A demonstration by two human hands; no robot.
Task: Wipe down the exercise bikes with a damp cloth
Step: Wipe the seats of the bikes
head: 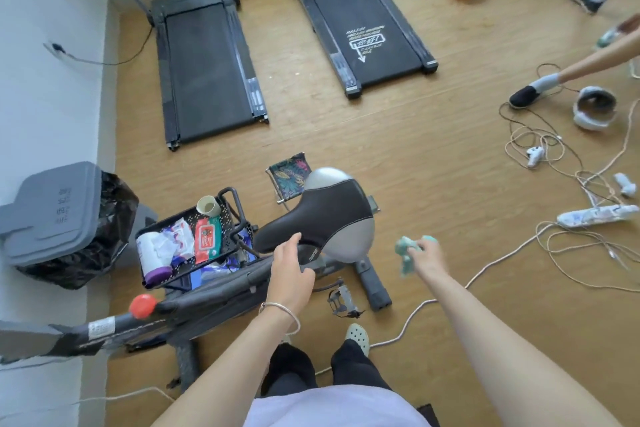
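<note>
The exercise bike [242,288] stands directly under both hands, its black-and-grey saddle [322,218] between them. The left hand [291,267] rests loosely open against the saddle's near edge, fingers spread, gripping nothing. The right hand [427,255] is pinched shut on a crumpled green cloth [406,253], held in the air just right of the saddle and clear of it. To wipe well, I judge the cloth should be spread flatter over the palm, then drawn across the saddle while the left hand steadies the seat.
</note>
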